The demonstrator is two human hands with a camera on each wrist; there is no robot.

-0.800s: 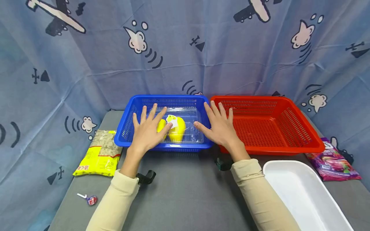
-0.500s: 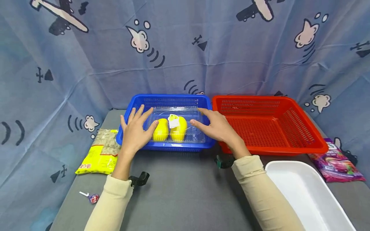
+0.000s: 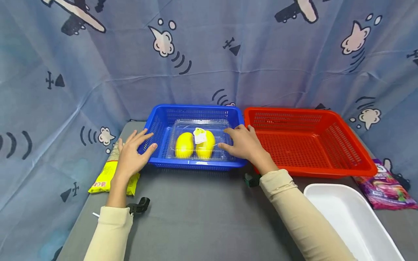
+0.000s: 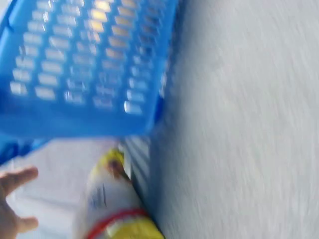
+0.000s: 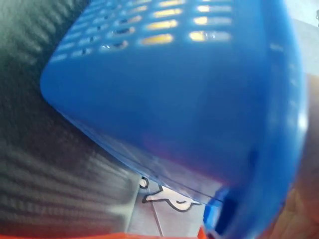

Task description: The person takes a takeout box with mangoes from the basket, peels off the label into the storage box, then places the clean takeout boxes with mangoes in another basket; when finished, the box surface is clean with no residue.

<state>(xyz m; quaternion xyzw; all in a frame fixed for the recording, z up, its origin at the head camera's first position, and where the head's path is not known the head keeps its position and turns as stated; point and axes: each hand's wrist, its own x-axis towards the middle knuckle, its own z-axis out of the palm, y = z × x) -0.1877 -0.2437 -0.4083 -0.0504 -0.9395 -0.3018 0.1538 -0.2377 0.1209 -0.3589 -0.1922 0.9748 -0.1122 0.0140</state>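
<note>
In the head view a blue basket [image 3: 196, 163] holds a clear plastic box [image 3: 174, 132] with two yellow mangoes inside, the left mango [image 3: 184, 145] and the right mango [image 3: 209, 139], topped by a white tag [image 3: 200, 137]. My left hand [image 3: 132, 156] is spread just left of the basket, over a yellow snack bag [image 3: 107, 177] that it partly hides. Over the basket's right rim reaches my right hand [image 3: 245, 145], fingers bent loosely and thumb apart, near the box's right side. Whether it touches the box cannot be told; the rim mostly hides that hand in the right wrist view.
Right of the blue basket stands a red basket [image 3: 326, 172], with a white tray [image 3: 351, 217] in front of it. A purple snack bag [image 3: 385, 188] lies at the far right. The white stick [image 3: 95, 214] of a lollipop shows beside the left sleeve. A patterned curtain [image 3: 196, 54] hangs behind.
My left hand has moved left, out of the basket and over the yellow bag. The right hand's fingers have bent and drawn closer to the thumb. The left sleeve now covers most of the lollipop.
</note>
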